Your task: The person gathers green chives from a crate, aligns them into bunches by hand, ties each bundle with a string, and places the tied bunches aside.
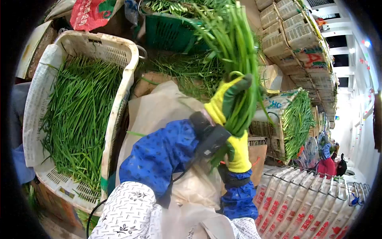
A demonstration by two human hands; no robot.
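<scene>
Greens are clasped in left hand — right hand sits below, grip unclear.

The left hand and right hand wear yellow gloves with dark green coating. Blue oversleeves, flecked with dark spots, bunch in soft folds. The left carries a black, boxy strap-on unit with small pale marks, the right a dark band. A thin black cable crosses the left oversleeve. Nearer, white shirt sleeves bear short dark dashes and leafy sprigs.
</scene>
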